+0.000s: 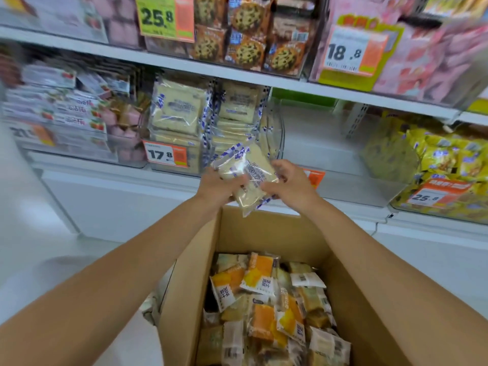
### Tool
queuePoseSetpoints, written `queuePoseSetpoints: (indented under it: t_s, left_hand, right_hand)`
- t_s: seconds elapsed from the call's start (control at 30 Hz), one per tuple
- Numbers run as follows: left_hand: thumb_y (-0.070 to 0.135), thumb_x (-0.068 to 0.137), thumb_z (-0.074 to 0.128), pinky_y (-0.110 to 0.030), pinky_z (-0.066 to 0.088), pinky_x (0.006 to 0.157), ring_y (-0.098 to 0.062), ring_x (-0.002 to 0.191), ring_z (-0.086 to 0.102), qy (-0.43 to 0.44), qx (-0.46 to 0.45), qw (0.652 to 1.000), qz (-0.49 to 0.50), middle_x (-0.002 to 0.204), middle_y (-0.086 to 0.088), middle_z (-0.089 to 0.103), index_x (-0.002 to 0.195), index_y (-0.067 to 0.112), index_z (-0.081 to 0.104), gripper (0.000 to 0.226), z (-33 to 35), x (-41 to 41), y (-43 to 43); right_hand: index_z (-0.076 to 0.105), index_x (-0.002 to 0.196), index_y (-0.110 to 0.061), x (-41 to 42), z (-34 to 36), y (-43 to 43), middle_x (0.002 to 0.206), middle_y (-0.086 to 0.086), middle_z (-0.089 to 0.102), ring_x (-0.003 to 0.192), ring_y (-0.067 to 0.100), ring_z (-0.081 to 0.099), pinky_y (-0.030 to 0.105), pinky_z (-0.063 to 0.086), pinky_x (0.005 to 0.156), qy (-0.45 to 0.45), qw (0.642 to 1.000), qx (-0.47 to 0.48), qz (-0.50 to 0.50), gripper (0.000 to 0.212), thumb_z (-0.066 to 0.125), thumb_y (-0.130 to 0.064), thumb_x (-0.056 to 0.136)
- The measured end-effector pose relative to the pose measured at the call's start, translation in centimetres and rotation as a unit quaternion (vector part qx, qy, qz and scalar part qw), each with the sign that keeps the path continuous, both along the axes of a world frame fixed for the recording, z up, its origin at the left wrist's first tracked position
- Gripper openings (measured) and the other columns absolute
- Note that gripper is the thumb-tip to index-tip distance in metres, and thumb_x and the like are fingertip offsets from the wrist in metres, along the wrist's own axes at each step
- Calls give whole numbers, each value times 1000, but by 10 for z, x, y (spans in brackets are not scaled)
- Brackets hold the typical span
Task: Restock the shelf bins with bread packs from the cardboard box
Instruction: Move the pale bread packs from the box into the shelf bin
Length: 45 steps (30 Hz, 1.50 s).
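Both my hands hold pale bread packs (249,171) in clear wrappers with blue print, just above the far edge of the open cardboard box (266,233). My left hand (220,186) grips them from the left and below. My right hand (289,180) pinches the right side. The box holds several orange, yellow and beige bread packs (266,299). Right behind my hands stands a clear shelf bin (277,133) partly filled with the same pale packs, with a 17.8 price tag (165,154).
To the right of that bin is a see-through bin (330,154) with little in it, then a bin of yellow packs (446,165). Left are pink and strawberry-print packs (76,112). The upper shelf (237,72) carries cookie packs. White floor lies to the left.
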<state>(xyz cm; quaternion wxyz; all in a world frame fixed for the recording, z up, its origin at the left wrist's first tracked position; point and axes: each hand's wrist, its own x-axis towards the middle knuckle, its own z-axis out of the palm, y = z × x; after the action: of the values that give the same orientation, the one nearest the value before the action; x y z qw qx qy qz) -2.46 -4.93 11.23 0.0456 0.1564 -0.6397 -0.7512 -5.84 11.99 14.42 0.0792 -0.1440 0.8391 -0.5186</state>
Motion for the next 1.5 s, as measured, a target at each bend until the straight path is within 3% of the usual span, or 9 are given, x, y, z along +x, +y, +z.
queuePoseSetpoints:
  t_s: [0.13, 0.23, 0.37, 0.47, 0.73, 0.83, 0.93, 1.17, 1.5]
  left_hand:
    - [29, 77, 82, -33, 49, 96, -8, 113, 58, 151, -259, 949, 95, 127, 2, 59, 145, 22, 37, 81, 20, -38, -41]
    - [39, 88, 64, -43, 32, 111, -26, 135, 39, 132, -567, 806, 104, 142, -3, 50, 136, 27, 55, 51, 31, -76, -72]
    - [31, 92, 59, -50, 16, 116, -27, 145, 23, 131, -662, 722, 152, 155, -6, 34, 134, 29, 53, 43, 24, -113, -101]
    - [30, 93, 57, -52, 21, 112, -28, 142, 29, 159, -684, 689, 177, 153, -8, 37, 136, 27, 49, 44, 6, -126, -122]
    - [33, 95, 53, -50, 19, 114, -27, 145, 27, 201, -668, 691, 191, 155, -7, 36, 142, 29, 46, 48, -11, -129, -127]
    - [33, 95, 54, -49, 19, 114, -27, 144, 28, 205, -666, 691, 193, 155, -7, 38, 142, 29, 47, 48, -13, -129, -126]
    - [33, 95, 53, -50, 18, 114, -27, 145, 27, 203, -666, 692, 191, 155, -7, 37, 143, 28, 46, 48, -14, -128, -126]
    - [31, 95, 55, -50, 19, 115, -29, 145, 27, 202, -662, 698, 184, 155, -10, 37, 142, 27, 49, 47, -7, -123, -124]
    - [27, 94, 59, -50, 11, 119, -27, 147, 22, 154, -636, 745, 133, 159, -7, 29, 127, 20, 59, 34, 14, -104, -104]
  right_hand:
    - [59, 129, -8, -46, 24, -22, 107, -5, 61, 84, 2, 61, 8, 50, 65, 51, 998, -39, -25, 50, 68, 8, 83]
    - [58, 130, -12, -94, 34, -43, 118, 4, 61, 80, 6, 62, 14, 52, 60, 66, 992, -79, -79, 50, 66, 7, 85]
    - [43, 135, -8, -154, 40, -80, 121, 5, 51, 97, 18, 55, 25, 48, 69, 63, 979, -127, -145, 58, 69, 1, 84]
    - [54, 89, -3, -192, 39, -110, 79, 5, 49, 73, 18, 49, 23, 37, 49, 61, 979, -62, -182, 18, 70, -7, 82]
    - [49, 119, -8, -221, 13, -135, 116, 11, 51, 104, 26, 54, 34, 50, 87, 226, 950, 1, -217, 42, 68, -16, 82]
    - [34, 147, -31, -206, 0, -129, 158, 13, 14, 147, 33, 9, 42, 20, 120, 271, 932, 210, -115, 82, 76, -42, 78]
    - [13, 153, -45, -203, 2, -129, 162, 9, -15, 148, 33, -15, 44, 12, 122, 277, 929, 225, -101, 98, 77, -44, 78]
    - [13, 153, -39, -191, 5, -123, 162, 14, 1, 148, 37, -7, 62, -11, 114, 294, 874, 365, -127, 96, 66, -65, 78]
    - [18, 154, -31, -178, 25, -110, 160, 15, 15, 146, 39, 10, 48, 14, 119, 303, 868, 390, -58, 73, 59, -28, 95]
